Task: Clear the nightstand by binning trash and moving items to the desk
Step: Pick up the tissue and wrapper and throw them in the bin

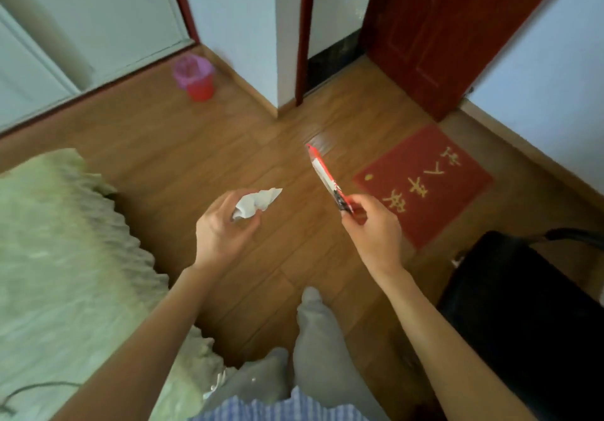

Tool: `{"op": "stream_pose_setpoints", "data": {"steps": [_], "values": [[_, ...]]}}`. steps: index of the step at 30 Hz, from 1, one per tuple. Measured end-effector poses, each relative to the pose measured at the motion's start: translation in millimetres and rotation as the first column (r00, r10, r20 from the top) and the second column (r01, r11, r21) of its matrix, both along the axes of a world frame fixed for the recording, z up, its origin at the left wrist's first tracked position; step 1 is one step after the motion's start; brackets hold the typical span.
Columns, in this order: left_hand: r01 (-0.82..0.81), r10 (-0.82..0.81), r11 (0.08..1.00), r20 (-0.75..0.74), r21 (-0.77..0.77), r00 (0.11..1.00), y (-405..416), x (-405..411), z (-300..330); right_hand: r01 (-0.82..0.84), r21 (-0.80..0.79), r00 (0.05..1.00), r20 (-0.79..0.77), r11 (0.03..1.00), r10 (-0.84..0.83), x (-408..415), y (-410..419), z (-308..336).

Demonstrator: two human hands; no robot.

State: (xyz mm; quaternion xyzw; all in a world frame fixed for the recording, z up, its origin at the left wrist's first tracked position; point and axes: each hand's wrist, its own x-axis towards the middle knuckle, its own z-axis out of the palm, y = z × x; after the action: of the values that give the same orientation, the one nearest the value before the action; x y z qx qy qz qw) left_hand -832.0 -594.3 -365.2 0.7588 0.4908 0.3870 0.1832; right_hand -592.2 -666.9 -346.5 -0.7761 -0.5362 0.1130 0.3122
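Left hand (pixel 225 224) closed round crumpled white tissue (pixel 256 203), right hand (pixel 372 227) pinching flat red-and-white wrapper (pixel 327 177) by its lower end, wrapper angled up and away. Both held over wooden floor (pixel 228 159). Red bin (pixel 197 82) with purple liner far off by wall corner. Red mat (pixel 425 185) right, black chair (pixel 523 306) lower right, green bedspread (pixel 58 240) left
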Motion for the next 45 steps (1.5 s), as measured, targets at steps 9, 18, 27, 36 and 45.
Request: {"op": "stream_pose_setpoints", "data": {"steps": [9, 18, 27, 36, 45], "values": [[-0.336, 0.338, 0.941, -0.026, 0.048, 0.941, 56.6, -4.0, 10.5, -0.330, 0.035, 0.944, -0.012, 0.943, 0.330, 7.6, 148.6, -4.0], [-0.565, 0.565, 0.825, -0.014, -0.031, 0.825, 102.2, -39.7, 7.5, -0.576, -0.008, 0.817, -0.024, 0.818, 0.576, -46.0, 259.3, -7.3], [-0.657, 0.656, 0.754, -0.033, -0.025, 0.754, 223.2, -128.4, -3.0, -0.666, -0.002, 0.745, -0.034, 0.746, 0.666, -151.5, 406.2, -23.9], [-0.664, 0.661, 0.747, -0.070, -0.043, 0.747, 339.6, -196.6, -5.8, -0.666, -0.009, 0.745, -0.060, 0.746, 0.664, -216.8, 524.4, -26.8], [-0.649, 0.645, 0.759, -0.072, -0.060, 0.761, 489.7, -216.1, -8.6, -0.610, -0.006, 0.790, -0.085, 0.793, 0.607, -227.7, 664.3, -27.1]]}}
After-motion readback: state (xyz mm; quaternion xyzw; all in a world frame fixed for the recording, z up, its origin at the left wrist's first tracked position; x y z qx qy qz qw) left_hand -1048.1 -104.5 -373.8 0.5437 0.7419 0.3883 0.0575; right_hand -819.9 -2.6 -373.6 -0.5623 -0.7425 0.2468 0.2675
